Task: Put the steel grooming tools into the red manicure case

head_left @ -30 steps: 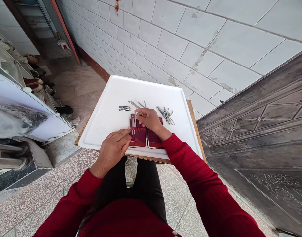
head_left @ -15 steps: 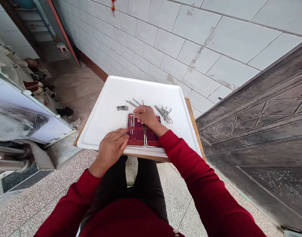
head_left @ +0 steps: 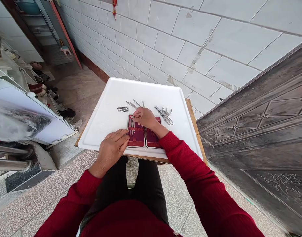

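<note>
White-topped bench (head_left: 91, 131) below; red case (head_left: 139, 139) lies open under the right grip (head_left: 135, 118). Left grip (head_left: 112, 144) touches the case's left edge, clamping unclear. Right grip pinches a slim metal tool (head_left: 131, 116)! Loose outside: scissors-like pile (head_left: 164, 115) to its right, long tools (head_left: 132, 105) beyond, clippers (head_left: 123, 109) left. Already looped, just below: slender tools (head_left: 134, 124).

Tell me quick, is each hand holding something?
Left hand: fingers bent against the edge of the open, rectangular dark-red case; grip unclear.
Right hand: fingers pinched, seemingly on a slim silver metal tool.
</note>
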`<state>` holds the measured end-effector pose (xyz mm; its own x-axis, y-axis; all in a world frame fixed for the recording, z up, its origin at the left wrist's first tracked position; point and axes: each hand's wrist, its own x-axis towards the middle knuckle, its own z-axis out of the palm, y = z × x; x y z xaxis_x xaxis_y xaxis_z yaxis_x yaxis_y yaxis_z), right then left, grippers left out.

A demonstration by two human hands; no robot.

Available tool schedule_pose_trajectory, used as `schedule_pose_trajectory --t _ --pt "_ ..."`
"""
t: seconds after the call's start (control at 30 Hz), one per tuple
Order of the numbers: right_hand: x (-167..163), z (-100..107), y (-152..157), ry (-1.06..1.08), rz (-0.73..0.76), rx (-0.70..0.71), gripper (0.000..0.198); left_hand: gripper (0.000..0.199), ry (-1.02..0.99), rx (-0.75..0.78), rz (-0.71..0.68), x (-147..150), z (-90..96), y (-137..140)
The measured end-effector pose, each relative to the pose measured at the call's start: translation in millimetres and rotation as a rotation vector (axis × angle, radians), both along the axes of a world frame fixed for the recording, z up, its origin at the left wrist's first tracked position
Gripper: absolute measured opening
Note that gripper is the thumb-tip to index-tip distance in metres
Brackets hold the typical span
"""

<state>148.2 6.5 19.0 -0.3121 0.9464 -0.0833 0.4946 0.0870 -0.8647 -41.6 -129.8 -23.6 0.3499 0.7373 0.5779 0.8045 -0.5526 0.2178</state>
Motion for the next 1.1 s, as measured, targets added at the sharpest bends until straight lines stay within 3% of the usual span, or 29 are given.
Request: schedule_pose_trajectory --t 0.27,0.57,0.7,0.77,0.87,0.97,1.1 --pt "-2 21 -15 -0.32 0.138 0.199 0.021 0.024 0.004 0.022 -0.006 1 2.2 -1" --pt "11 10 -11 -0.139 -0.022 0.275 0.011 0.026 0.007 0.016 0.005 0 -0.3 -1" --pt "21 11 -12 -0.069 0.128 0.205 0.004 0.025 0.009 0.037 -0.001 1 0.3 -1" --pt "25 13 -14 -0.094 0.269 0.199 0.022 0.024 0.016 0.04 -0.005 1 0.6 -1" --pt "28 13 -17 -0.193 0.411 0.304 0.043 0.023 0.02 0.056 -0.015 2 1.1 -1" --pt "26 8 -19 -0.262 0.465 0.391 0.048 0.022 0.014 0.061 -0.008 2 1.7 -1" --pt "22 0 -17 -0.301 0.448 0.401 0.056 0.022 0.015 0.051 -0.007 2 1.7 -1"
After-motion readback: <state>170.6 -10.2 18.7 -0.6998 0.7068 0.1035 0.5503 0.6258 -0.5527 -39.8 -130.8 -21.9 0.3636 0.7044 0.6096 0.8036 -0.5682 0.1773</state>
